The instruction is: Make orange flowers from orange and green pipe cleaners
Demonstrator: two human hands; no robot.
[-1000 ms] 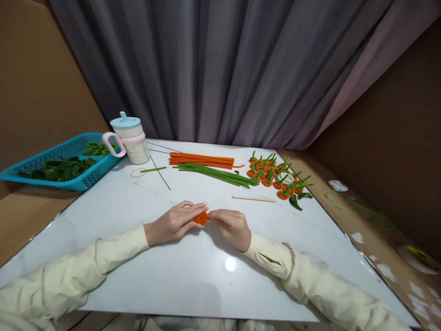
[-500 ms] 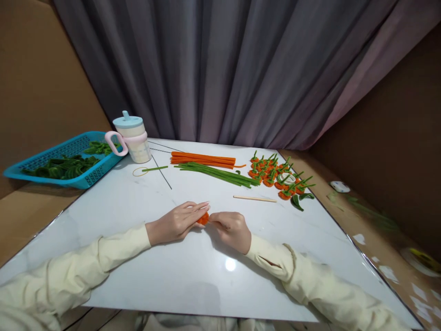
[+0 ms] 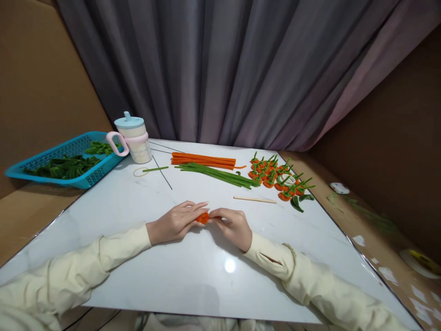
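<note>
Low over the middle of the white table, my left hand [image 3: 179, 221] is closed around a small fuzzy orange pipe-cleaner bundle [image 3: 202, 218], much of it hidden under the fingers. From the other side, my right hand [image 3: 233, 226] pinches at the bundle's right edge; its fingertips cover what they grip. Beyond the hands lie orange pipe cleaners [image 3: 203, 160] and green pipe cleaners [image 3: 217, 174] in two bunches. A thin wooden stick [image 3: 255, 199] rests in front of them. To the right stand several finished orange pieces with green stems [image 3: 270, 172].
At the left, a blue basket [image 3: 87, 183] holds green leaf-like pieces [image 3: 65, 166]. A lidded cup [image 3: 138, 142] with a pink handle stands against it. White rings [image 3: 285, 179] lie among the orange pieces, two dark green leaves [image 3: 296, 203] beside them. A dark wire [image 3: 161, 172] lies near the cup.
The right hand's fingers have shifted slightly and straightened a little at the orange bundle, which has turned somewhat. The left hand stays almost in place.
</note>
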